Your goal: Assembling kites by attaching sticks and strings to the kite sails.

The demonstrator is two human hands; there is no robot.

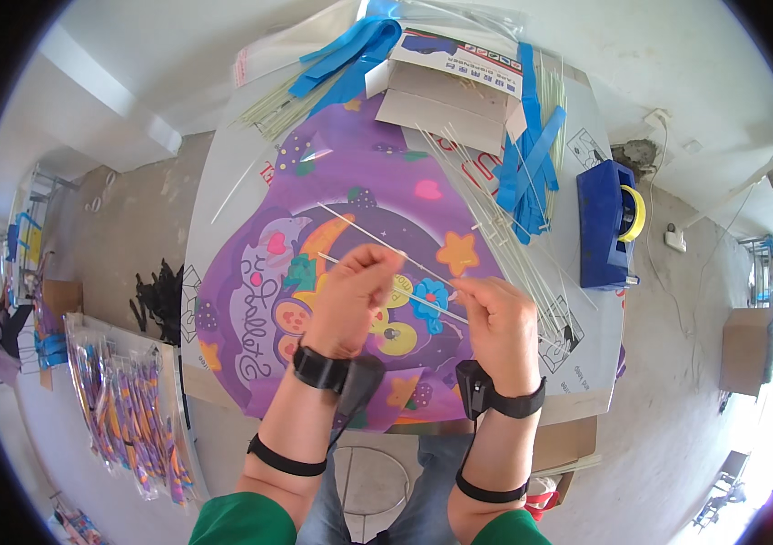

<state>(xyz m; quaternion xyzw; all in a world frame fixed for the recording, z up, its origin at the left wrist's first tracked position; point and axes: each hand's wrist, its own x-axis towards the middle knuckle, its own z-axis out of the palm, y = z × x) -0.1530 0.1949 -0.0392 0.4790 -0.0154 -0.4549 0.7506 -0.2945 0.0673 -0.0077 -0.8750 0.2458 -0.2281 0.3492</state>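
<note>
Sleeves (246,520) cropped, left hand (357,295) part-hiding rods (355,225)

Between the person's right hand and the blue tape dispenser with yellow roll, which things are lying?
A loose bundle of thin, straight, whitish rods lies between the right hand and the blue tape dispenser, in the head view.

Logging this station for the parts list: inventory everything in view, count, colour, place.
Printed sheet: one, purple, mid-table
White rods: two, white, at the hands
Loose rods: many, pale, table's upper left and right
Strips: several, blue, beside those rods
Open carton: one, white, far end
Tape dispenser: one, blue, table's right edge
Tape roll: one, yellow, on dispenser
Bagged pieces: several, purple-orange, lower left
Background clutter: too small to count
Sleeves: two, green, lower edge
Left grip: one, bare, centre
Right grip: one, bare, right of centre
</note>
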